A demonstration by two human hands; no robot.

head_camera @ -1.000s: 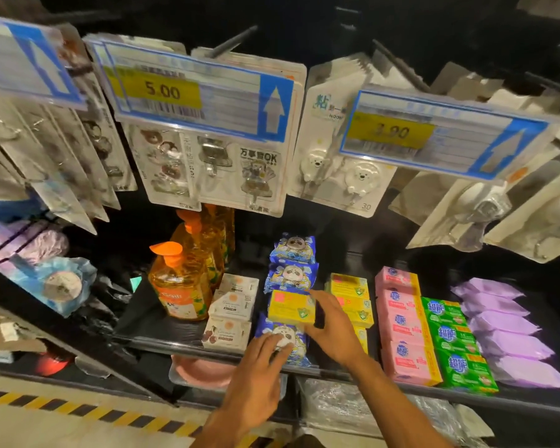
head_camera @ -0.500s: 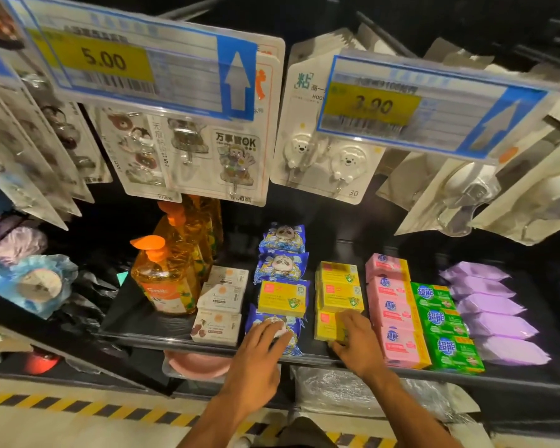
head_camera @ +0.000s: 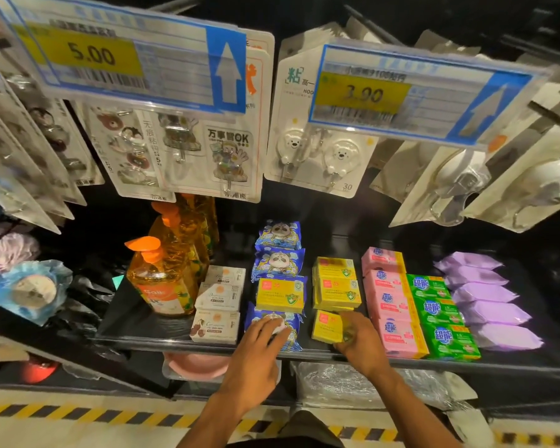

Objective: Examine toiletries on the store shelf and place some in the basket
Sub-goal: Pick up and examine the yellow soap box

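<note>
Toppling threatens stacked yellow boxes (head_camera: 337,291) behind the yellow cardboard box (head_camera: 325,326) clamped in the right hand (head_camera: 362,347) fingers; left hand (head_camera: 262,349) fingers lie loose on the blue panda-print packet (head_camera: 252,320) beside it.

The price tag (head_camera: 93,54) at 10 o'clock says "5.00" in big dark numbers on yellow, with a white arrow pointing up on its blue end. The other price tag (head_camera: 362,95) at 1 o'clock says "3.90" and has an up arrow too. The small print and bar codes on both are too blurry for me to read.

The hook card (head_camera: 228,137) at 11 o'clock says "万事皆OK". The bear hook card (head_camera: 304,150) at 12 o'clock has a big "粘" at the top and "30" at the bottom.

The green soap packs (head_camera: 437,310) and pink soap packs (head_camera: 389,299) at 4 o'clock say "超能". Each yellow box (head_camera: 337,292) at 5 o'clock shows a green shield with a cross.
</note>
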